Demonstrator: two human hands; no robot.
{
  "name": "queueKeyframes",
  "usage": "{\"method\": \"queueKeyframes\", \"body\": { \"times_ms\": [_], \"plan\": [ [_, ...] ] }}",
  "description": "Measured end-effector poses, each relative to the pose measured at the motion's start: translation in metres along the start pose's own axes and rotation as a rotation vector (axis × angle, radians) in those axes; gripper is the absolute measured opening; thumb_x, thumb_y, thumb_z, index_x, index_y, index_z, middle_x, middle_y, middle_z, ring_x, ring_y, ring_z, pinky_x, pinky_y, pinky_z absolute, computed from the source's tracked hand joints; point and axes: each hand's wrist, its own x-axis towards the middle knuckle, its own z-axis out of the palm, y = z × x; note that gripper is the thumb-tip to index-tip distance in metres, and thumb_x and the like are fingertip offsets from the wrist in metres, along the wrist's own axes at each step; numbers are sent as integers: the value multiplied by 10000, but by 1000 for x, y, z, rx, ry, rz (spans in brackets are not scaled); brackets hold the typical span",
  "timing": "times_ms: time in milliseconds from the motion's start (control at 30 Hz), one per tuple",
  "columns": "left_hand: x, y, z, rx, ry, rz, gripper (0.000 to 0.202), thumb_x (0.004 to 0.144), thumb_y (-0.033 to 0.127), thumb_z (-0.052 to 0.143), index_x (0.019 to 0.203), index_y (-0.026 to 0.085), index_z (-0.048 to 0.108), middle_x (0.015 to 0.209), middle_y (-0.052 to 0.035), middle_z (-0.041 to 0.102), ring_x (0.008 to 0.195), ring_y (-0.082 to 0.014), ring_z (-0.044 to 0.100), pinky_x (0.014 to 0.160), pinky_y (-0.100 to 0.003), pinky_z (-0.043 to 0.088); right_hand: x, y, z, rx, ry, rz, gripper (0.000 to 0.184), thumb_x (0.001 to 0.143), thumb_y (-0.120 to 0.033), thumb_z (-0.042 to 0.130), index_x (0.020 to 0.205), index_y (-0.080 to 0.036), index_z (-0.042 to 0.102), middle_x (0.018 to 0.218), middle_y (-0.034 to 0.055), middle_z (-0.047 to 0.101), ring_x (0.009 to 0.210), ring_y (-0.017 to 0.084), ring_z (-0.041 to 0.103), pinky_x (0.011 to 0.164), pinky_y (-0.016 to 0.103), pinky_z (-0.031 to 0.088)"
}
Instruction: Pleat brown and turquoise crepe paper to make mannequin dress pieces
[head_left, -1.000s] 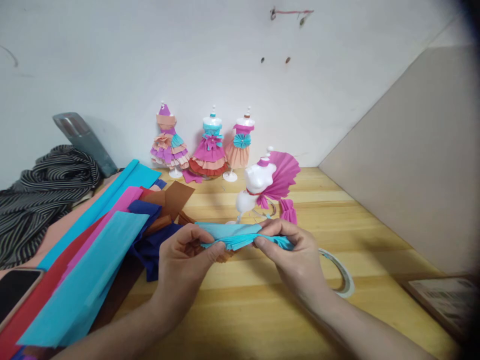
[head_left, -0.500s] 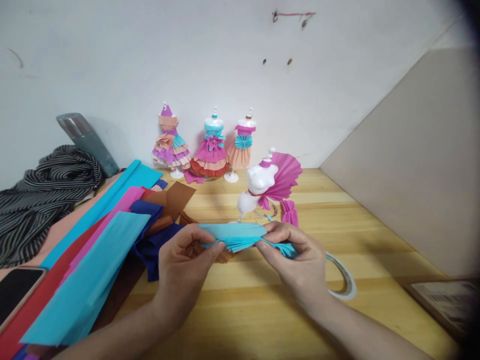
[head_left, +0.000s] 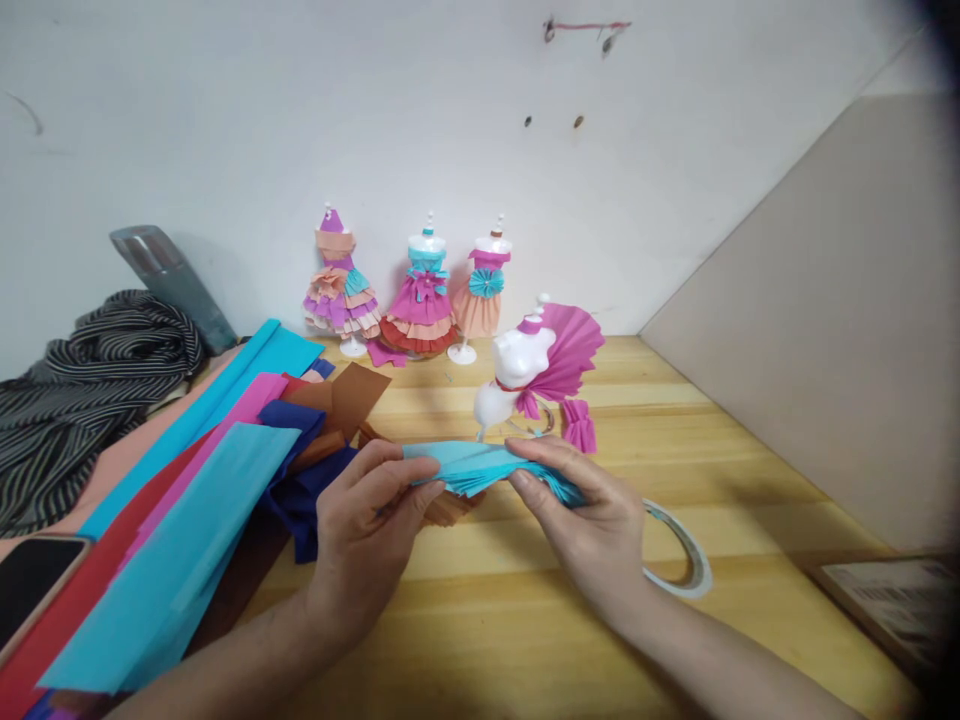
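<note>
Between my two hands is a pleated strip of light blue crepe paper (head_left: 472, 465), held level just above the table. My left hand (head_left: 375, 530) pinches its left end between thumb and fingers. Farther along, my right hand (head_left: 585, 520) grips the folds near the right end, thumb below and fingers on top. Just beyond the paper stands a small white mannequin (head_left: 521, 360) with a magenta pleated fan (head_left: 574, 350) at its back and a red band round its waist. Brown pleated paper (head_left: 450, 508) lies partly hidden under the blue strip.
Three small mannequins in paper dresses (head_left: 424, 310) stand along the wall. Coloured paper sheets (head_left: 180, 540), a phone (head_left: 37, 590), striped cloth (head_left: 112, 370) and a bottle (head_left: 176, 285) fill the left side. A tape roll (head_left: 701, 570) lies beside my right hand; a gathered magenta piece (head_left: 579, 427) is behind it.
My right hand has shifted slightly left along the blue paper, its fingers now lying flatter over the folds. The left hand has barely moved.
</note>
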Motion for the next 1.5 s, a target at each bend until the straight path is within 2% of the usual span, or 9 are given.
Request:
{"method": "queueKeyframes", "body": {
  "times_ms": [133, 267, 400, 567, 633, 800, 1100, 1233, 1500],
  "plan": [
    [-1, 0, 0, 70, 16, 32, 129, 752, 86, 705, 826, 190, 697, 778, 20, 616, 671, -67, 605, 590, -127, 486, 1, 1, 1, -42, -32, -51, 213, 819, -132, 640, 970, -265, 710, 839, 26, 699, 781, 179, 649, 664, 294, 520],
    [0, -2, 1, 76, 19, -56, 92, 747, 107, 701, 784, 191, 692, 753, 15, 639, 656, -85, 609, 563, -149, 482, 3, 3, 2, -66, -76, -65, 124, 840, -145, 610, 891, -230, 685, 812, 23, 665, 768, 162, 626, 676, 282, 502],
    [-1, -6, 3, 16, -25, -268, 25, 747, 179, 695, 730, 184, 678, 685, 9, 655, 621, -113, 602, 554, -191, 490, 2, 3, 2, -71, -135, 46, 64, 858, -203, 586, 853, -208, 650, 749, 17, 677, 678, 151, 630, 600, 256, 492],
    [1, -6, 6, -132, -10, -611, 147, 675, 280, 738, 689, 157, 658, 573, 11, 628, 502, -119, 563, 458, -208, 473, 5, -3, 2, 52, -157, 270, 98, 824, -280, 617, 787, -190, 624, 651, 24, 701, 575, 162, 654, 535, 255, 507],
    [4, -3, 7, -188, -24, -676, 162, 665, 283, 736, 661, 151, 643, 539, 17, 599, 466, -109, 535, 419, -199, 447, 7, -5, 2, 101, -144, 316, 111, 794, -281, 642, 738, -188, 617, 626, 24, 695, 554, 161, 647, 523, 254, 505],
    [7, 4, 6, -215, 36, -582, 133, 619, 219, 747, 582, 147, 641, 559, 19, 587, 501, -86, 521, 457, -176, 448, 9, -4, 0, 105, -82, 263, 93, 724, -241, 668, 654, -189, 635, 651, 22, 664, 590, 154, 613, 534, 253, 479],
    [1, 10, 6, -316, 75, -600, 149, 610, 209, 775, 567, 147, 646, 553, 21, 586, 495, -83, 534, 443, -168, 465, 8, -7, -1, 89, -9, 175, 80, 679, -172, 662, 615, -201, 625, 687, 7, 633, 620, 146, 605, 558, 244, 478],
    [3, 14, 5, -318, 55, -625, 150, 625, 200, 763, 565, 148, 636, 531, 22, 593, 471, -90, 548, 425, -171, 472, 8, -7, -1, 79, 2, 187, 80, 671, -182, 657, 603, -199, 617, 668, 14, 642, 593, 146, 598, 526, 241, 474],
    [6, 13, 2, -275, 8, -534, 151, 635, 164, 747, 541, 155, 629, 531, 20, 587, 501, -94, 554, 437, -166, 473, 9, -9, 0, 58, 30, 193, 91, 662, -185, 659, 586, -200, 610, 660, 19, 652, 557, 141, 591, 485, 231, 466]
  ]
}}
